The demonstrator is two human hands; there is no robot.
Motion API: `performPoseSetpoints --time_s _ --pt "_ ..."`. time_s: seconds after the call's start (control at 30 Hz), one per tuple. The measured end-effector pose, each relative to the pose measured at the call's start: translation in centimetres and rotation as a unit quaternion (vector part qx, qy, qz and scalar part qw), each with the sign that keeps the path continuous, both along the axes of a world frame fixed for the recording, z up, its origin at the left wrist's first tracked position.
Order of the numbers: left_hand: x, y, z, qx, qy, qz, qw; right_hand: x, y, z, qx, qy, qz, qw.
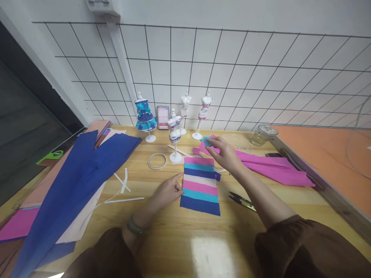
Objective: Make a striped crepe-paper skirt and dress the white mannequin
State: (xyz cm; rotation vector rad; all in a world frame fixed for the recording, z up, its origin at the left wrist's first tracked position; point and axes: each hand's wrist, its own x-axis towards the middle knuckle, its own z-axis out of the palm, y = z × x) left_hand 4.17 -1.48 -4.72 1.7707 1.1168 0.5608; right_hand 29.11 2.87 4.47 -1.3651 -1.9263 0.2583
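Head view: right hand (225, 154) pinches blue scrap (206, 142); loose left hand (165, 193) touches striped sheet (201, 187).

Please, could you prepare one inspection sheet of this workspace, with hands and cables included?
Surface: wooden table, glare at near side.
Job's things: striped piece of pink, blue and white bands, spread out.
Clutter: white strips, tape roll, dark-blue material, pink material, black pointed tool, four small dress forms.
Hands: left hand at the striped piece's left edge; right hand at light-blue scrap, grip unclear.
Cables: none certain; white trunking on wall.
Surroundings: tiled wall, orange surface at right.
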Motion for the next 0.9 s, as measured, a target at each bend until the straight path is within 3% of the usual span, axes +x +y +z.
performPoseSetpoints --time_s 0.13,0.27,0.37,0.47,0.53,0.63,0.77,0.9 --pt "0.1 0.1 0.0 0.005 -0.005 0.018 1.000 -0.1 -3.1 1.5 -0.005 0.081 -0.028 0.996" --pt "-0.4 -0.1 0.8 0.002 0.005 -0.009 1.000 0.2 -7.6 1.5 -0.042 0.144 -0.062 0.987" --pt "-0.9 -0.1 1.9 0.014 0.004 0.026 1.000 0.3 -11.0 0.7 -0.145 0.223 -0.116 0.957" --pt "-0.8 -0.2 2.9 -0.007 -0.060 0.069 0.996 -0.1 -13.9 -0.2 -0.209 0.246 -0.091 0.942" --pt "-0.4 -0.6 3.4 -0.060 -0.141 0.037 0.987 -0.7 -15.4 -0.8 -0.241 0.258 -0.027 0.935" --pt "0.2 -1.5 3.9 -0.164 -0.207 -0.068 0.962 -1.6 -16.8 -1.6 -0.290 0.268 0.027 0.918" --pt "0.6 -2.6 4.1 -0.316 -0.194 -0.155 0.916 -2.1 -17.7 -2.5 -0.326 0.260 0.023 0.909" --pt "0.5 -2.7 4.0 -0.321 -0.141 -0.219 0.911 -1.8 -17.7 -3.4 -0.337 0.206 0.016 0.918"
